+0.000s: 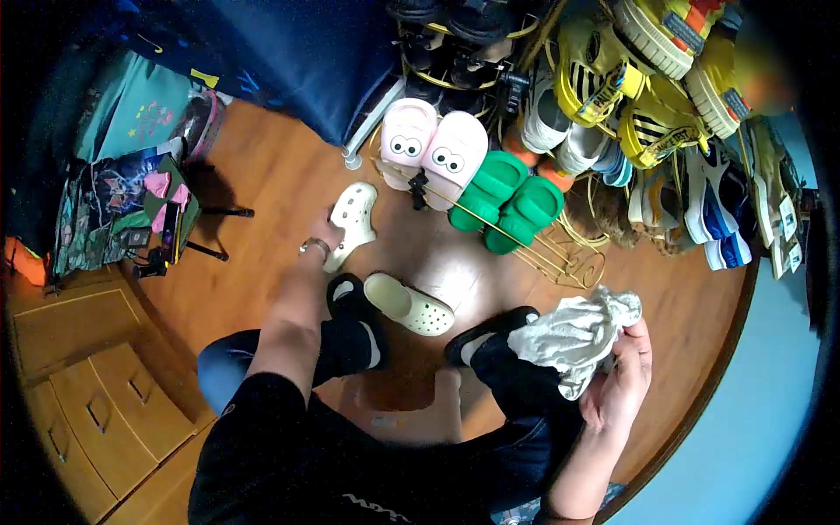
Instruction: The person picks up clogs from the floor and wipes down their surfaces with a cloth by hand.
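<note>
While the left hand [327, 233] has fingers gripping a clog [354, 213] at 10 o'clock, the right hand [619, 378] clutches a rag [570, 337] at 4; loose folds could make it slip, tbh.

We see a brown wooden floor [709, 289] with one cream clog [409, 306] lying between our dark shoes [499, 322]. Ahead, a gold wire rack [525, 250] carries pink slippers [455, 144], green slippers [531, 208] and, higher up, yellow shoes [643, 131].
</note>
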Available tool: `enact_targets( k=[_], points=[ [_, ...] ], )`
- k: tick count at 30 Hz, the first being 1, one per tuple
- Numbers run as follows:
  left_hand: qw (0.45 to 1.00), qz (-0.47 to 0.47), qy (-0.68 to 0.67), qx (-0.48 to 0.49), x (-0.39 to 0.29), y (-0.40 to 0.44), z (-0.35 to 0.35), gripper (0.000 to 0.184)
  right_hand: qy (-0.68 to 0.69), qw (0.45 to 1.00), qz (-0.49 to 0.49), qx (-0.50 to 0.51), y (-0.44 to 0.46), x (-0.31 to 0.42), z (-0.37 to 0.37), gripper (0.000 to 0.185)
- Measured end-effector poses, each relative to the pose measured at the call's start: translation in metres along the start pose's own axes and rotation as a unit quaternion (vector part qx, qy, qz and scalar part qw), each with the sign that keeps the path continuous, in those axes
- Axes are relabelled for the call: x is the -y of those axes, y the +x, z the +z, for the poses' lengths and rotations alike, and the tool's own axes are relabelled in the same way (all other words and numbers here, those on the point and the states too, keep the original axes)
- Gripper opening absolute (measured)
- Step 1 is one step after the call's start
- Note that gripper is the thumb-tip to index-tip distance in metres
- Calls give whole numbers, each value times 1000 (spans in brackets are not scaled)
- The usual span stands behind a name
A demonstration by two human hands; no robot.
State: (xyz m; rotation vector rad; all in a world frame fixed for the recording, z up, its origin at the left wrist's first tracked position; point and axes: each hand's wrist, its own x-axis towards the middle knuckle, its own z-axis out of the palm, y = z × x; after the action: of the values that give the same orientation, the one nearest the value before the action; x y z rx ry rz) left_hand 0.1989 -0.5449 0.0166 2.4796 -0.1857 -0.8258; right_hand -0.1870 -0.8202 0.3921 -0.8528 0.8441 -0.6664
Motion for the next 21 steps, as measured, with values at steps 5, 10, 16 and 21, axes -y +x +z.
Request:
enact_targets(
  k=[5, 10, 16, 21],
  points=[
    [961, -122, 180, -170, 25, -18, -8, 57, 9, 1000, 9, 15, -5, -4, 7, 35],
    [960, 60, 190, -196, 25, -41, 0, 58, 14, 999, 9, 32, -7, -3, 7, 35],
    [917, -39, 394, -45, 21, -38, 20, 118, 11, 1000, 0, 12, -5, -3, 0, 35],
    [943, -123, 307, -26, 22, 7, -21, 91, 24, 999, -11, -40, -3, -1, 8, 36]
  ],
)
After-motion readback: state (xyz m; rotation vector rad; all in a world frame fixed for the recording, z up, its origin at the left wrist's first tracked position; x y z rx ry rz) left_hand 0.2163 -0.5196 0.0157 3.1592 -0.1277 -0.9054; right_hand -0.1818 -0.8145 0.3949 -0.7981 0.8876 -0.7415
